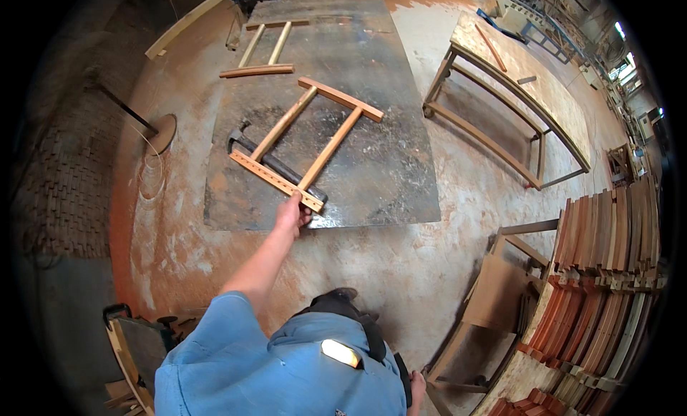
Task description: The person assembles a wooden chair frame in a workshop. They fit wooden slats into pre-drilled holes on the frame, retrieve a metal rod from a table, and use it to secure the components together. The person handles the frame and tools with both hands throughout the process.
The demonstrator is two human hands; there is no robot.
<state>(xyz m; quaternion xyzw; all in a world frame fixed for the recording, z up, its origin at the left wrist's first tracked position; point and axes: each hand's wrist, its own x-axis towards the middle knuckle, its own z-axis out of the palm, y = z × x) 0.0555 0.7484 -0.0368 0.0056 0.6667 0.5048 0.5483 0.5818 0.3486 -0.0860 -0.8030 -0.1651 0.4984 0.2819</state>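
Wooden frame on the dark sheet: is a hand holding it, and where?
Yes. The left hand grips the wooden frame at the near end of its drilled crosspiece. The right hand, low beside the body, appears empty.

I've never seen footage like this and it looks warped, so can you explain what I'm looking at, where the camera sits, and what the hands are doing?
There is no machine here: a person in a blue shirt wears a wide-angle camera on the head, looking down. That lens bends straight lines near the rim. The left hand reaches forward and grips the near rail of a wooden frame, two rails joined by two rungs, like a short ladder. The frame lies on a dark metal sheet on the dusty workshop floor, partly over a black bar clamp. A second, similar frame lies farther back on the sheet. The right hand hangs low by the person's side, at the bottom edge; whether it holds anything cannot be told. To the right stand a wooden table and stacks of curved wooden parts.
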